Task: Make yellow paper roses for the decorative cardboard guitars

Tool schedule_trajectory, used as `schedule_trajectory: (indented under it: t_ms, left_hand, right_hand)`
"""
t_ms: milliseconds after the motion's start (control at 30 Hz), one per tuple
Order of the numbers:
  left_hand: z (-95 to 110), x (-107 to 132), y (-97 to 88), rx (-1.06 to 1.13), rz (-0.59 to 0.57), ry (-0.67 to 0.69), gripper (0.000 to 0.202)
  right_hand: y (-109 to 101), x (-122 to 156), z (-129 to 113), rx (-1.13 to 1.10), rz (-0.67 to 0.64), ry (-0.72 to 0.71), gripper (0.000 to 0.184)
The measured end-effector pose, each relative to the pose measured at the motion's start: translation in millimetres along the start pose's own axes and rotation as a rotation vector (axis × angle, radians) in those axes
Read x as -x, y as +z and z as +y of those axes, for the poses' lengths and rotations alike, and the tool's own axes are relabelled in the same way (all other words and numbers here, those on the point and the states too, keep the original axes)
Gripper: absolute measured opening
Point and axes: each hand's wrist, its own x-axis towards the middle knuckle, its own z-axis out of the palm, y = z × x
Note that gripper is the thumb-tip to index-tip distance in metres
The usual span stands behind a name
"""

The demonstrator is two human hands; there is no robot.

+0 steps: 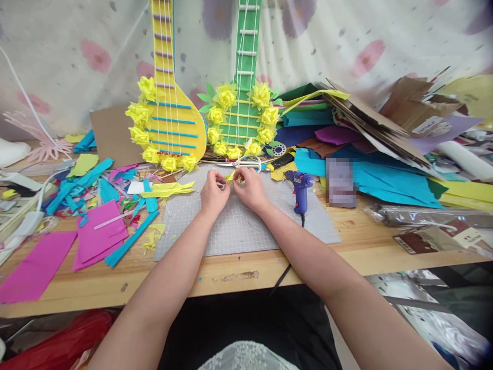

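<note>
My left hand (214,194) and my right hand (249,188) meet over the grey cutting mat (246,228). Both pinch a small piece of yellow paper (231,177) between their fingertips. Just beyond them lie scissors (246,163) with pale handles. A purple glue gun (300,188) stands on the mat to the right of my right hand. Folded yellow paper strips (168,189) lie left of my left hand. Behind stand a yellow paper guitar (169,118) and a green paper guitar (242,110), both edged with yellow paper flowers.
Pink sheets (100,236) and blue paper strips (131,241) litter the wooden table's left side. A heap of coloured paper (385,180) and cardboard (377,123) fills the right. White cables and a power adapter (26,223) lie far left. The table's front edge (239,280) is near me.
</note>
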Motion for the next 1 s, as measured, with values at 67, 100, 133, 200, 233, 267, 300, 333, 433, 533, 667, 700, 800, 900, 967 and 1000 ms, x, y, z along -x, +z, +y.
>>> schedule_trajectory:
  t_ms: [67, 100, 133, 200, 233, 267, 300, 333, 433, 533, 667, 700, 800, 900, 967, 1000]
  left_hand:
    - [1, 2, 1.3, -0.030, 0.024, 0.016, 0.025]
    - [2, 2, 2.0, -0.042, 0.043, 0.024, 0.026]
    - [3, 3, 2.7, -0.047, 0.059, 0.029, 0.027]
    - [3, 3, 3.6, -0.034, 0.081, 0.024, 0.029]
    - [3, 3, 3.7, -0.026, 0.088, 0.012, 0.029]
    - [3, 3, 3.6, -0.024, 0.094, -0.004, 0.028]
    - [2, 3, 3.3, -0.030, 0.100, -0.020, 0.028]
    - [2, 2, 2.8, -0.048, 0.109, -0.029, 0.027]
    - [2, 2, 1.8, -0.141, 0.136, 0.025, 0.026]
    - [4, 2, 2.5, -0.212, 0.133, 0.119, 0.025]
    - [4, 3, 4.3, -0.207, 0.157, 0.141, 0.020]
    - [4, 3, 4.7, -0.194, 0.171, 0.123, 0.018]
    - [3, 3, 6.5, -0.131, 0.193, 0.009, 0.012]
    - [3, 4, 9.2, -0.022, 0.169, -0.109, 0.010]
    - [3, 5, 10.9, 0.052, 0.149, -0.141, 0.010]
    - [3, 5, 11.6, 0.082, 0.144, -0.148, 0.010]
  right_hand:
    - [0, 0, 0, -0.007, 0.001, -0.006, 0.007]
    - [0, 0, 0, -0.011, 0.004, -0.011, 0.007]
    - [0, 0, 0, -0.013, 0.007, -0.018, 0.006]
    - [-1, 0, 0, -0.015, 0.012, -0.029, 0.005]
    - [-1, 0, 0, -0.015, 0.012, -0.035, 0.005]
    - [-1, 0, 0, -0.014, 0.011, -0.039, 0.005]
    - [0, 0, -1, -0.012, 0.009, -0.041, 0.005]
    - [0, 0, -1, -0.011, 0.008, -0.040, 0.005]
    - [2, 0, -2, -0.028, 0.021, -0.016, 0.004]
    - [3, 0, -2, -0.086, 0.047, 0.027, 0.004]
    - [4, 0, -2, -0.142, 0.060, 0.049, 0.005]
    - [4, 0, -2, -0.148, 0.058, 0.051, 0.006]
    - [4, 0, -3, -0.155, 0.054, 0.073, 0.006]
    - [5, -1, -5, -0.159, 0.045, 0.083, 0.007]
    - [5, -1, -6, -0.161, 0.038, 0.075, 0.007]
    - [5, -1, -6, -0.163, 0.036, 0.070, 0.007]
